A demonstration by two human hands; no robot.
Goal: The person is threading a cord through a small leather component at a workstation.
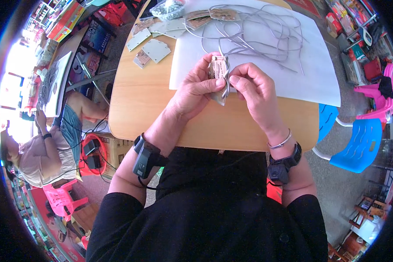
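Note:
My left hand (195, 86) is closed around a small flat board (218, 67) with a brownish printed face, held upright over the table's near part. Thumb and fingers clamp it from the left. A grey cord (226, 81) runs twisted along the board's right edge. At that edge the fingertips of my right hand (256, 89) pinch the cord; the exact grip is partly hidden by the fingers. Beyond my hands, long loops of the same grey cord (249, 40) sprawl over a white sheet (312, 72).
Several pale notched boards (157, 50) lie on the wooden table (135, 96) at left, near a clear plastic tub (167, 10) of small parts. A blue chair (358, 146) stands right. Another person (48, 150) sits at a side table on the left.

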